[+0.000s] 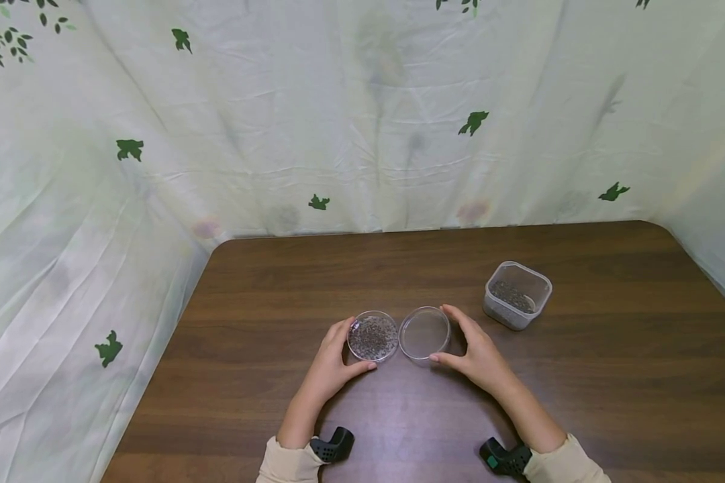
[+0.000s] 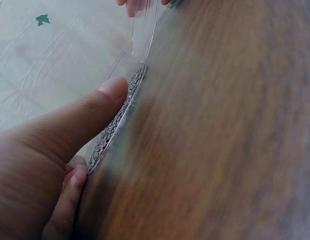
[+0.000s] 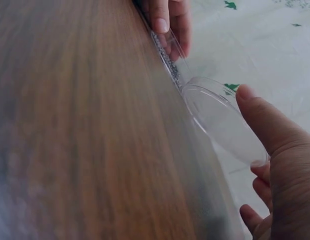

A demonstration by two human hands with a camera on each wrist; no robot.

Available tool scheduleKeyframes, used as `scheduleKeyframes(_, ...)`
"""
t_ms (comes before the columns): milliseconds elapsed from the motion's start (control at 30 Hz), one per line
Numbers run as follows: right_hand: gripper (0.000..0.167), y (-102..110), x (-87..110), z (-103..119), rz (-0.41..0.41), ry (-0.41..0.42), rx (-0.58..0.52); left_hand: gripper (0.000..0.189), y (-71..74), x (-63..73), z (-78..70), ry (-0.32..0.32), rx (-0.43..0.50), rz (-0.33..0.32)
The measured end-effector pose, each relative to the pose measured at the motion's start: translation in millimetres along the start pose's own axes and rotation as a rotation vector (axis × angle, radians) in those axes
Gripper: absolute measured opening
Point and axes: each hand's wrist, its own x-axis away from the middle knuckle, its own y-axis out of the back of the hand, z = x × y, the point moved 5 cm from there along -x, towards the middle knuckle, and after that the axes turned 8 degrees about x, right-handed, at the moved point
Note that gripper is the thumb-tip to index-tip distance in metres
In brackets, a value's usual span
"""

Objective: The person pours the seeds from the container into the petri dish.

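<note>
A clear petri dish (image 1: 372, 337) with grey, grainy material spread over its bottom lies on the table. My left hand (image 1: 333, 362) grips it from the left, thumb at the near rim and fingers round the far side. To its right is a clear, see-through petri dish lid (image 1: 425, 333), held by its edge between the thumb and fingers of my right hand (image 1: 474, 352). In the right wrist view the lid (image 3: 222, 120) leans, its outer side raised off the table and its inner edge right at the dish's rim.
A translucent plastic tub (image 1: 517, 295), partly filled with similar grey grains, stands at the back right of the brown wooden table (image 1: 314, 268). Black wrist devices (image 1: 333, 445) sit on both wrists. A white curtain (image 1: 278, 134) with green leaf prints hangs behind and beside the table.
</note>
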Motion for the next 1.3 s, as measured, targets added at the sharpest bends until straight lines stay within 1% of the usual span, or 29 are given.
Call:
scheduleKeyframes(133,0.087,-2,-0.7,-1,-0.023,0.01,-0.001,0.089,-0.5,0.3,2.0,0.013,-0.002,0.005)
scheduleKeyframes(500,0.087,-2,-3.9,1,-0.063,0.033,-0.033,0.089,-0.8,0.1,2.3,0.02,0.002,0.006)
scheduleKeyframes(767,0.087,-2,-6.8,2,-0.071,0.024,-0.063,0.088,-0.5,0.0,1.1,0.019,0.006,0.002)
scheduleKeyframes(1033,0.086,-2,-9.3,4,-0.091,0.035,-0.079,0.088,-0.4,0.1,0.5,0.019,0.006,0.004)
scheduleKeyframes(1300,0.084,-4,-12.8,7,-0.087,0.028,-0.096,0.088,0.0,-0.5,-0.7,0.014,-0.001,0.002)
